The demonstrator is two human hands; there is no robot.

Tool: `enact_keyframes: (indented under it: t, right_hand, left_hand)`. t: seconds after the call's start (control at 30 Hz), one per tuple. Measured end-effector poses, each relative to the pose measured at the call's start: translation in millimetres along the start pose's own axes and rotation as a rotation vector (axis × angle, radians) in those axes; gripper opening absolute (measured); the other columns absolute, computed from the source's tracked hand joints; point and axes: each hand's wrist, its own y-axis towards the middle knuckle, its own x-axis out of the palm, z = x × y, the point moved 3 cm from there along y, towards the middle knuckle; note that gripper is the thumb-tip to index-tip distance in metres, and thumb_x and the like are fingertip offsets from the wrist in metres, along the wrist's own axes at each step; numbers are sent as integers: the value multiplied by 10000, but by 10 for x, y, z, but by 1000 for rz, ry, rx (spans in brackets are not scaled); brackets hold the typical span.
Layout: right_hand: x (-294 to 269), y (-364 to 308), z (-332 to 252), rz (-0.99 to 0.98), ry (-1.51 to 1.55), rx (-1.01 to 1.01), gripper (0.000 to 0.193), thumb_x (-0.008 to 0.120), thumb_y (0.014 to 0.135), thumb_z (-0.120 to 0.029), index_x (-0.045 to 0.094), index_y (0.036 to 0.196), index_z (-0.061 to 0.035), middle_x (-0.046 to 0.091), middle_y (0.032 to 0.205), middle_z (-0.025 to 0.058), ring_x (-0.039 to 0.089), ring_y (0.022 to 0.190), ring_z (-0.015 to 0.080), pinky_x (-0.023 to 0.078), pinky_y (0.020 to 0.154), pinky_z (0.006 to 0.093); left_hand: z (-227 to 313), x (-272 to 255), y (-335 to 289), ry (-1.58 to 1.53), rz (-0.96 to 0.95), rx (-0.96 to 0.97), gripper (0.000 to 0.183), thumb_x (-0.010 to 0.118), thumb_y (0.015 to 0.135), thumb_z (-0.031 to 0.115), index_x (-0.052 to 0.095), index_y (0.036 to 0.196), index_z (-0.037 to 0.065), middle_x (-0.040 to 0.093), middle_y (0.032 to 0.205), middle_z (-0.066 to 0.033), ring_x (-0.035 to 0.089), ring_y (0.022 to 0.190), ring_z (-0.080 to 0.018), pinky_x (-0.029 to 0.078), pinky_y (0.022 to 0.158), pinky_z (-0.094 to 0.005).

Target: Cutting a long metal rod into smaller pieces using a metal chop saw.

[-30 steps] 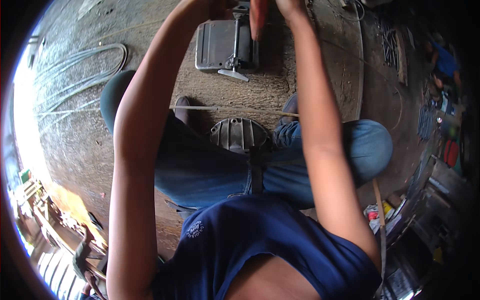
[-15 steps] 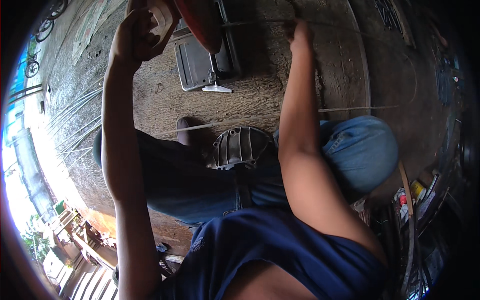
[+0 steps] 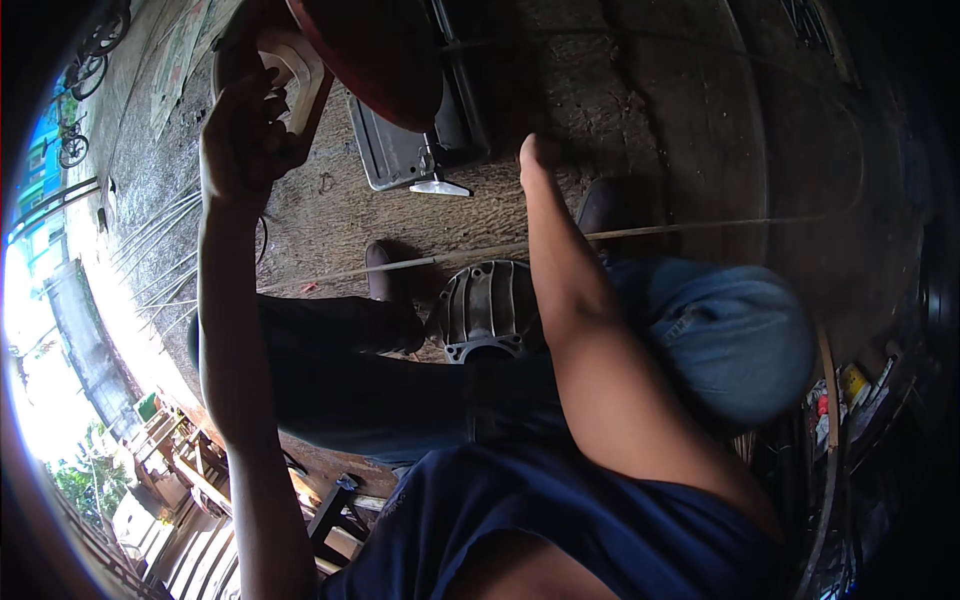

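The left hand [image 3: 245, 145] is wrapped around the loop handle [image 3: 306, 80] of a red saw [image 3: 375, 70], to the left of the saw's grey base [image 3: 385, 150]. The saw's red part hangs over the far end of that base. The right hand [image 3: 537, 155] is well apart from the left, to the right of the base and touching nothing that shows; its fingers are hidden, so whether they are curled cannot be told.

As far as the work can be judged, the saw is set on its base and taken in hand. A faint thin rod [image 3: 540, 36] runs right from the far part of the base; whether it is clamped or cut cannot be made out, nor what is left to do. A silver clamp handle [image 3: 440, 187] juts from the base's near edge.

Nearer the body than the base, a long stick [image 3: 405, 264] crosses the floor, and a ribbed metal cover [image 3: 488, 300] sits beyond it.

Far to the right and nearer than the base, a yellow container [image 3: 855, 384] stands among clutter, its contents not visible.
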Motion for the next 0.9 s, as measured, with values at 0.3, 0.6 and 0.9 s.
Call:
enact_keyframes:
  t: [0.3,0.6,0.9]
  right_hand:
    - [45,-602,154,-18,-71,-288,351,574,805,-199,623,1055,43,642,1068,278,628,1012,413,516,870,463]
    - [108,-813,136,-52,-180,-240,342,580,790,-149,611,1078,33,638,1065,281,634,1011,410,528,855,471]
    - [110,-841,117,-41,-220,-232,331,589,814,-174,621,1086,14,642,1079,260,638,1017,398,539,843,464]
  left_hand:
    - [-195,-67,4,-33,-36,0,397,535,942,318,555,1189,8,571,752,-30,478,514,-91,366,449,-211]
    - [-325,-78,-20,-13,49,-15,390,483,969,323,538,1217,26,552,714,-27,448,497,-95,346,441,-227]
    - [-392,-93,-22,-5,-17,-4,383,469,975,305,504,1243,34,534,703,-20,431,494,-91,337,456,-225]
